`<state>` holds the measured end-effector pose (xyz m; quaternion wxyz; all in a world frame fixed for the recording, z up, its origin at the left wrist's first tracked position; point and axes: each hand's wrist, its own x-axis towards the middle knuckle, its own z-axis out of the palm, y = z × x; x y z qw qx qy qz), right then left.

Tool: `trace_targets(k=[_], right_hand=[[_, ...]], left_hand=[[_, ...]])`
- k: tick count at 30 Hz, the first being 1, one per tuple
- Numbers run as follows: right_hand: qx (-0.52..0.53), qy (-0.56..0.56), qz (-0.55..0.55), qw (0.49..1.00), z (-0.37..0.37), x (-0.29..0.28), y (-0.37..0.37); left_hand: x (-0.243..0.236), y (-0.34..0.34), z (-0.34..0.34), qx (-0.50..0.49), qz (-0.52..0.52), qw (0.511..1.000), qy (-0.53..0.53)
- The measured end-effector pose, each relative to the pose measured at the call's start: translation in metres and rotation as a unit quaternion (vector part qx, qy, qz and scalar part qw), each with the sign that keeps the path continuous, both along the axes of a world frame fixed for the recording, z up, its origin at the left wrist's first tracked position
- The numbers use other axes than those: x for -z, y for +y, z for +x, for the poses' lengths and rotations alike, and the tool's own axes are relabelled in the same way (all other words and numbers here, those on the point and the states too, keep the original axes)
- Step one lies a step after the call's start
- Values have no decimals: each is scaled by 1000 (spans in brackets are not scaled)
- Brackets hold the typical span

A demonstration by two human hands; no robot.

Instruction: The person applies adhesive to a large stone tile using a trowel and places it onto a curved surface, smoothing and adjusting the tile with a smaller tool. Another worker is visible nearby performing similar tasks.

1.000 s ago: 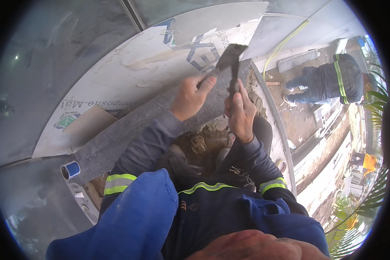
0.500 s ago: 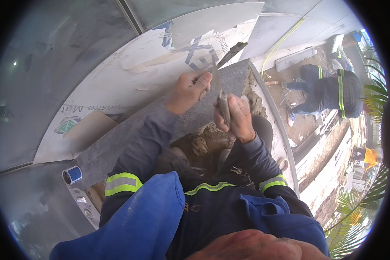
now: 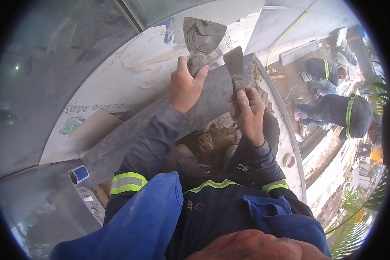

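Observation:
My left hand [image 3: 185,89] is closed round the lower part of a wide putty knife [image 3: 203,34], whose blade points up and away from me. Grey paste is smeared on that blade and thickly near its handle. In my right hand [image 3: 250,113] is a narrower putty knife [image 3: 234,63], its blade also raised. The two blades are side by side and apart, above a grey stone slab [image 3: 160,123]. My fingers hide most of both handles.
Behind the slab leans a white printed board [image 3: 138,82]. A roll of tape [image 3: 78,174] sits at the slab's left end, another tape roll [image 3: 290,161] on the right ledge. Rubble [image 3: 206,142] lies between my feet. Co-workers [image 3: 349,115] bend over at the right, near palm leaves.
The blades were close together, the wide one seen nearly edge-on; now they are apart with their faces showing. My right hand has moved right, and my left hand has turned its knife upright.

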<state>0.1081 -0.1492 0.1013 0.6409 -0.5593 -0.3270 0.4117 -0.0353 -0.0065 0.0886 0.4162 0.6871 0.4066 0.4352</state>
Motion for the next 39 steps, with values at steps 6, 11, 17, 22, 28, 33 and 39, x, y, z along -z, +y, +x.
trace_targets(k=[6,11,17,22,28,33,39], right_hand=[[-37,175,-25,984,-34,-9,4],[-79,219,-13,972,-61,-23,9],[-100,189,-22,977,-56,-23,17],[-111,118,16,987,-40,-19,17],[-132,103,50,985,-31,-32,30],[-142,75,85,983,-36,-38,32],[-84,-54,104,990,-22,-54,24]], left_hand=[[0,-3,-4,15,31,999,38],[7,-4,2,70,37,995,-57],[2,-2,-3,93,64,993,-14],[5,-8,-4,139,62,988,-18],[11,-6,-5,157,106,982,-9],[17,-4,-5,128,113,985,-12],[22,8,-14,77,108,991,27]])
